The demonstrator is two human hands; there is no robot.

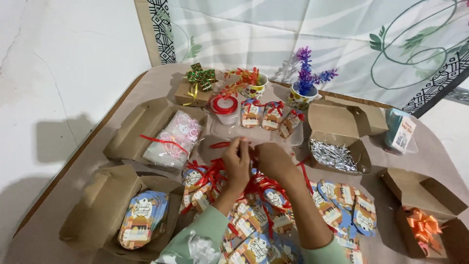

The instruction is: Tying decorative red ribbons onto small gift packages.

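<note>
2 hands meet at table centre: left hand (236, 161) and right hand (271, 160) have fingertips pinched narrow on a thin red ribbon (221, 144), which trails off toward 9 o'clock. Under the wrists lies a pile of printed gift tags (254, 230) with red ties. At 12 o'clock sit 3 finished tags (270, 116) and a red ribbon spool (224, 105); at 3 o'clock, a kraft box of silver shred (335, 155).
</note>
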